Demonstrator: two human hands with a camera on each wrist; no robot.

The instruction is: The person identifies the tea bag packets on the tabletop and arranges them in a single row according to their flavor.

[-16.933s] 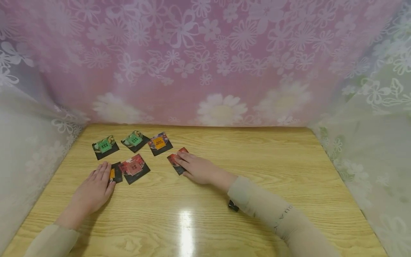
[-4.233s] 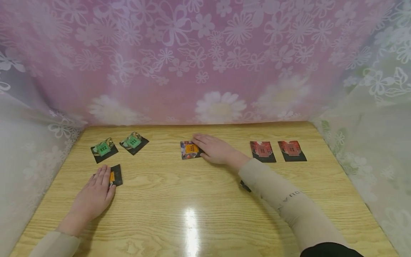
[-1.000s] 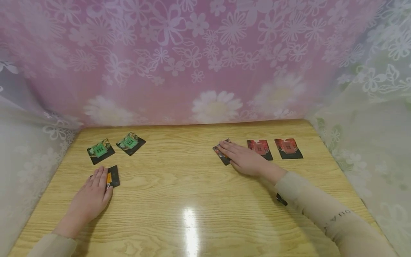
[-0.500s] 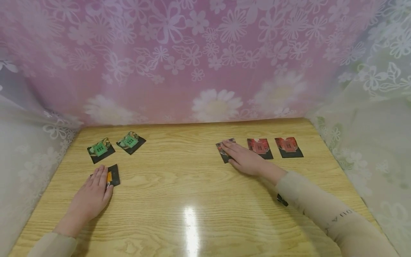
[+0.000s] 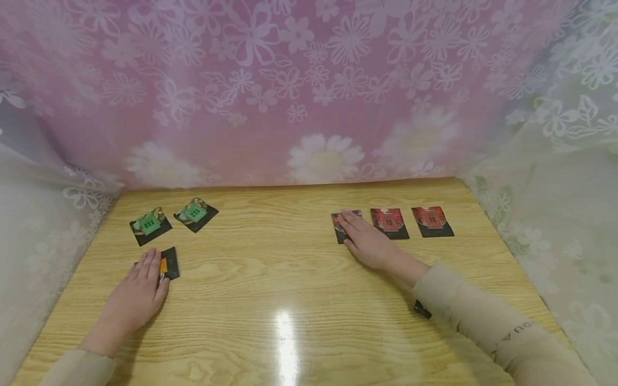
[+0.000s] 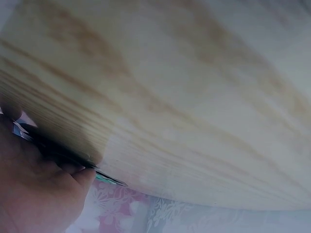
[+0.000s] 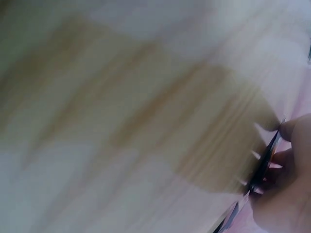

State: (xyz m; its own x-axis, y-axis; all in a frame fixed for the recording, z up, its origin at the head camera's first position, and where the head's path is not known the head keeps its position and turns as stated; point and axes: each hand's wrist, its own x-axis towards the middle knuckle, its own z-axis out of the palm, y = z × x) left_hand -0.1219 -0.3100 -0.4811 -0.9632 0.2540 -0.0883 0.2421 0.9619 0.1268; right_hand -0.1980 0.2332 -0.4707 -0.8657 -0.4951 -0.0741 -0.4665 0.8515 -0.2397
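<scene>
My right hand (image 5: 369,244) lies with straight fingers on a small square packet (image 5: 337,221) toward the back right, hiding much of its face. In the right wrist view, its dark edge (image 7: 262,167) shows under the fingertips. Just to the right are two red-and-black packets (image 5: 390,222) (image 5: 433,221), side by side. My left hand (image 5: 135,295) rests flat over a black packet with an orange label (image 5: 169,264) at the left; its dark edge (image 6: 58,150) shows beneath the fingers in the left wrist view.
Two green-labelled packets (image 5: 150,225) (image 5: 196,214) lie askew at the back left of the wooden table (image 5: 270,279). Floral curtains (image 5: 309,96) hang along the back and both sides. A small black object (image 5: 422,309) shows beneath my right forearm.
Both red packets and then an orange-labelled one have gone from the left to the back right. Lately my right hand turns the latter straighter and nudges it right. The left hand stays put.
</scene>
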